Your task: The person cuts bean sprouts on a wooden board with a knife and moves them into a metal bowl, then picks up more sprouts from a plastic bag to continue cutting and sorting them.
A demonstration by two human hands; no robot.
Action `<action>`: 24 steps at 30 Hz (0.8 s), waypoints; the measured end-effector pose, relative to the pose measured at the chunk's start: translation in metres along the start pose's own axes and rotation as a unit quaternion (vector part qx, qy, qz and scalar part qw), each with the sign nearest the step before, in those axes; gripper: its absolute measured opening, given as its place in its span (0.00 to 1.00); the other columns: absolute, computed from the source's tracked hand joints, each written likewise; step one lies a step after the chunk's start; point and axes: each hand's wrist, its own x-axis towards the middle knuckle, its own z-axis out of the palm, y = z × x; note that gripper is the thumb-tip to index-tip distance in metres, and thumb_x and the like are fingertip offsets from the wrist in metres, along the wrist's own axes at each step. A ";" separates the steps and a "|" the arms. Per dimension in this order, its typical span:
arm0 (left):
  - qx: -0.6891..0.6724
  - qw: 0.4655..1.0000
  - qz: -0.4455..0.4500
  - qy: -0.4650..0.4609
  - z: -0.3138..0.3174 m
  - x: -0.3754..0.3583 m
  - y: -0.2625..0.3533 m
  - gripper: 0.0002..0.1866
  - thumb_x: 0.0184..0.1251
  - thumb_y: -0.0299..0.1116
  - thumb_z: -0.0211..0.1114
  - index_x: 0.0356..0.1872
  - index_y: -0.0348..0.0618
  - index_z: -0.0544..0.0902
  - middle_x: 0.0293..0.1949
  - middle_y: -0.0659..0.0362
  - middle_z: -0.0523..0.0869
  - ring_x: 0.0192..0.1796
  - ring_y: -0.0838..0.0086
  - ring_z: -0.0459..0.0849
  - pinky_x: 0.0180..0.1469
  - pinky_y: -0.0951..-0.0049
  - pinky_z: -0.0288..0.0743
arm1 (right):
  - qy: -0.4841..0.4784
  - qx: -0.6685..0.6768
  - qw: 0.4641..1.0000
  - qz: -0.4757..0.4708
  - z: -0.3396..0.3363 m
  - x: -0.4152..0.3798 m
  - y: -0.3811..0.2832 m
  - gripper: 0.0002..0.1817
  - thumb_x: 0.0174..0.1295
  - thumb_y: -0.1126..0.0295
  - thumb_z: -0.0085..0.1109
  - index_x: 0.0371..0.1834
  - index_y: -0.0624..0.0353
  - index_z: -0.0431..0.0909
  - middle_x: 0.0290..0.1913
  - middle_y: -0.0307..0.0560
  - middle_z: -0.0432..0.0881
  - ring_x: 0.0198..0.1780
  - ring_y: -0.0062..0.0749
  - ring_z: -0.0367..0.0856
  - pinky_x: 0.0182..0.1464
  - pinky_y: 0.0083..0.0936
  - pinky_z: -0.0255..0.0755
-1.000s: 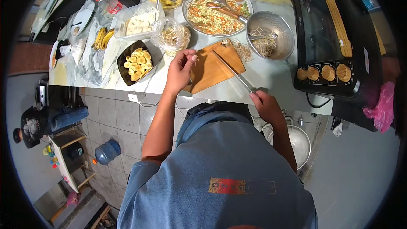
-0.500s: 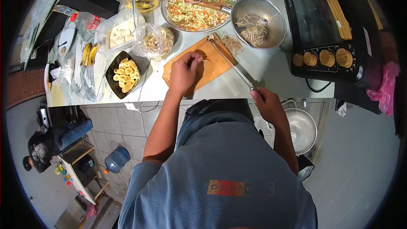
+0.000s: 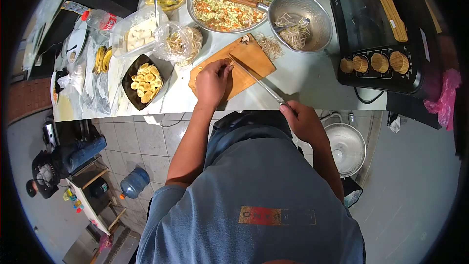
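Observation:
My right hand [image 3: 302, 120] grips the handle of a long knife [image 3: 261, 82], its blade lying diagonally over the wooden cutting board [image 3: 254, 61]. The blade tip is close to the fingertips of my left hand [image 3: 212, 82]. That hand rests on the left part of the board, thumb and fingers pinched on what looks like bean sprouts, mostly hidden by the fingers. Small brownish scraps [image 3: 245, 38] lie at the board's far corner. Just beyond the board's right edge is a heap of thin sprout trimmings [image 3: 269, 46].
A metal bowl [image 3: 320, 34] holds bean sprouts and a spoon. Beside it is a large tray [image 3: 193, 17] of chopped vegetables with an egg. Left stand a bag of sprouts [image 3: 181, 44], a tofu container [image 3: 119, 44] and a dark bowl [image 3: 131, 95] of banana slices. An oven [image 3: 415, 76] is right.
My right hand has drawn the knife left, so its tip moved from the board's far edge to beside my left fingertips. My left hand has stayed nearly in place.

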 end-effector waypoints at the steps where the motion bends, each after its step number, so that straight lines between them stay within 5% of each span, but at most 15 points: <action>1: 0.008 1.000 0.023 0.010 0.000 0.001 0.000 0.09 0.63 0.34 0.72 0.40 0.42 0.89 0.36 0.52 0.89 0.38 0.55 0.87 0.42 0.60 0.80 | 0.000 -0.008 1.000 0.002 0.000 0.000 -0.001 0.22 0.73 0.51 0.55 0.41 0.62 0.82 0.25 0.55 0.81 0.26 0.46 0.78 0.35 0.37 0.70; 12: 0.060 0.993 0.095 0.047 -0.001 0.004 -0.003 0.07 0.60 0.34 0.74 0.34 0.42 0.91 0.35 0.55 0.89 0.39 0.57 0.85 0.46 0.60 0.78 | 0.016 -0.014 1.000 0.008 0.002 0.000 -0.008 0.21 0.73 0.51 0.55 0.42 0.61 0.82 0.25 0.56 0.81 0.28 0.48 0.81 0.36 0.39 0.71; 14: 0.064 0.993 0.091 0.041 -0.001 0.003 -0.004 0.09 0.59 0.35 0.75 0.35 0.41 0.91 0.35 0.54 0.89 0.39 0.57 0.86 0.44 0.62 0.78 | 0.015 -0.003 1.000 -0.012 0.001 -0.001 -0.012 0.17 0.73 0.58 0.56 0.39 0.64 0.79 0.20 0.49 0.71 0.24 0.29 0.65 0.31 0.32 0.64; 15: 0.064 0.993 0.092 0.042 -0.001 0.003 -0.004 0.09 0.59 0.35 0.75 0.35 0.41 0.91 0.35 0.54 0.89 0.39 0.57 0.86 0.44 0.62 0.78 | 0.016 -0.003 1.000 -0.013 0.001 0.000 -0.012 0.17 0.73 0.58 0.56 0.39 0.64 0.79 0.20 0.49 0.71 0.24 0.29 0.65 0.31 0.32 0.64; 18: 0.054 0.993 0.091 0.050 -0.002 0.004 -0.002 0.09 0.59 0.35 0.75 0.34 0.41 0.91 0.34 0.54 0.89 0.39 0.58 0.86 0.44 0.62 0.78 | 0.013 -0.043 0.998 -0.032 0.000 0.000 -0.014 0.17 0.74 0.58 0.55 0.40 0.64 0.80 0.20 0.52 0.72 0.23 0.33 0.68 0.31 0.33 0.65; 20: 0.060 0.992 0.103 0.047 -0.003 0.005 -0.002 0.08 0.59 0.35 0.76 0.34 0.42 0.91 0.34 0.54 0.89 0.39 0.58 0.86 0.44 0.63 0.78 | 0.026 -0.060 0.998 -0.010 0.001 -0.004 -0.026 0.19 0.73 0.54 0.54 0.36 0.61 0.79 0.28 0.60 0.83 0.34 0.63 0.81 0.38 0.46 0.73; 24: 0.066 0.990 0.114 0.055 -0.003 0.005 -0.002 0.08 0.59 0.34 0.75 0.34 0.41 0.90 0.33 0.54 0.89 0.39 0.57 0.86 0.44 0.62 0.78 | 0.064 -0.123 0.990 -0.040 0.004 -0.007 -0.034 0.19 0.73 0.54 0.54 0.37 0.60 0.79 0.29 0.61 0.83 0.37 0.64 0.82 0.40 0.51 0.74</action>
